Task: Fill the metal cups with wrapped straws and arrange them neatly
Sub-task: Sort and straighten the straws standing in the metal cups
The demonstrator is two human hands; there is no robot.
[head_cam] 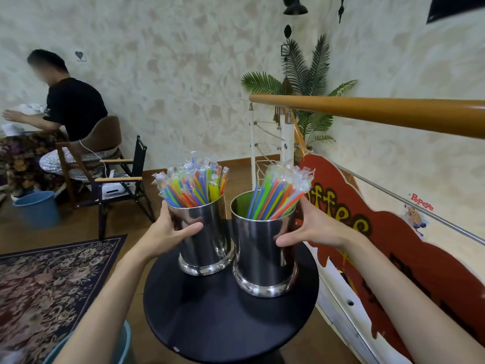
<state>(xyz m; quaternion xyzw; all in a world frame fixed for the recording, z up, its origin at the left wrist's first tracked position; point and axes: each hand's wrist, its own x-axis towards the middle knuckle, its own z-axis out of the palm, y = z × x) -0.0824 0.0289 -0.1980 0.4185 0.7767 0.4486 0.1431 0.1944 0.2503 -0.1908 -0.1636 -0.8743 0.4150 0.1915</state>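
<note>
A round black table fills the lower middle. At nine o'clock a dark floral rug lies on the wooden floor. Toward ten o'clock a person in a black shirt sits on a wooden chair, with a black folding chair just beside it and a blue bucket near its legs. At one o'clock a palm plant stands against the mottled wall behind an orange handrail. At three o'clock a red sign leans along the railing, a Popeye sticker above it
</note>
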